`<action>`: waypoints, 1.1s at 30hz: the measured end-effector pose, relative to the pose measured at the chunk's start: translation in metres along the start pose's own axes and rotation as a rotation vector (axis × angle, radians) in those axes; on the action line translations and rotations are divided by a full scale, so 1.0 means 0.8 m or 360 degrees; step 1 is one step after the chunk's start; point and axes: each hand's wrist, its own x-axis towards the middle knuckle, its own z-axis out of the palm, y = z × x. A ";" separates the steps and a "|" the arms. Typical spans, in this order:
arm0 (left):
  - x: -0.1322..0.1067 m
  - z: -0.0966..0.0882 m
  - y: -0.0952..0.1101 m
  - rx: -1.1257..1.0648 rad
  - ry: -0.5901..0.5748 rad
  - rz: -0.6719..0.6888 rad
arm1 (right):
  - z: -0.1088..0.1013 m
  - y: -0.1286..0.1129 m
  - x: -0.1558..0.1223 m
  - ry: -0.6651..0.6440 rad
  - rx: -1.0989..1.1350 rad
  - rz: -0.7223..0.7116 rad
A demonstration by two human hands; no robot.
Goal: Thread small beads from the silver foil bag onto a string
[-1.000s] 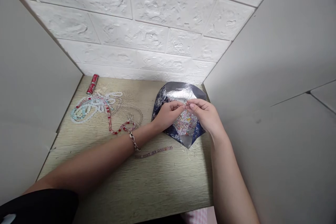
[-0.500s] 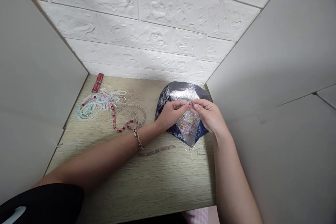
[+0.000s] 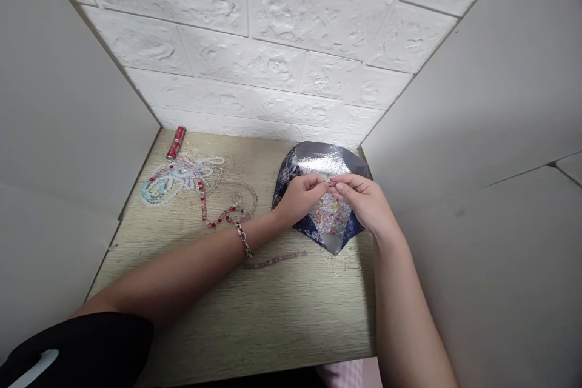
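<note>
My left hand and my right hand meet fingertip to fingertip above an opened silver-lined bag. Both pinch closed; whatever lies between the fingers is too small to make out. Beneath them, a heap of small multicoloured beads rests on the bag's shiny lining. A short strand of pinkish beads lies on the table in front of the bag, below my left wrist. Fine clear thread ends trail near the bag's front corner.
Strings of white, blue and red beads lie tangled at the table's left. Behind them is a red cylinder. A white brick-patterned wall stands at the back, with pale panels on both sides of the wooden table.
The whole view has shifted slightly, so things sit a little farther right. My hands stay pinched together over the bag, with only small finger movement.
</note>
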 end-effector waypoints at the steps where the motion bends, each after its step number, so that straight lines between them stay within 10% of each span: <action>1: 0.000 0.000 0.001 0.0008 0.0001 0.0005 | 0.000 0.000 0.000 -0.0001 -0.0023 -0.0002; 33: -0.002 0.000 0.001 0.0107 -0.0031 -0.0019 | 0.004 -0.009 -0.007 -0.0029 -0.0495 -0.0113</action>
